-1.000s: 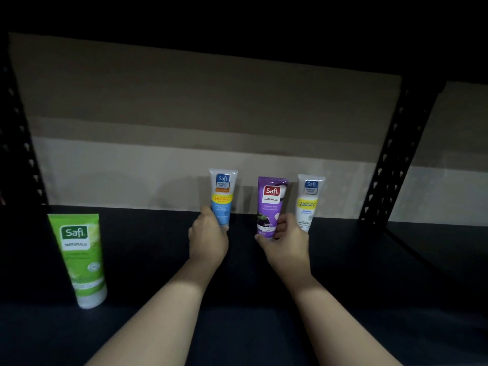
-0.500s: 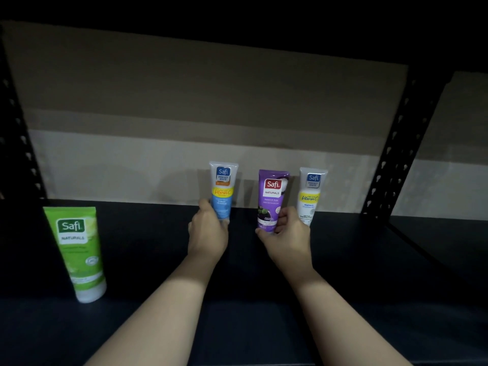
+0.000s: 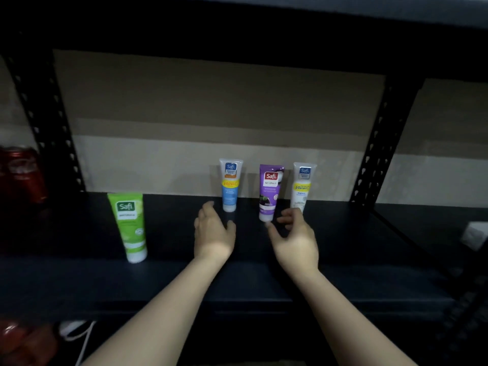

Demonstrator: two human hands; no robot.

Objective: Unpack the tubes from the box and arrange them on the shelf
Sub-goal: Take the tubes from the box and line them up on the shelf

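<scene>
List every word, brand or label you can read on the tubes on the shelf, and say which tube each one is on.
"Safi": green tube; the line beneath is blurred.
"Safi" and "Vitamin C": blue tube; other print too small.
"Safi" and "NATURALS": purple tube; lower print too small.
"Safi" and "Vitamin C": white tube; remaining text too small.
Red object at far left: nothing legible.
</scene>
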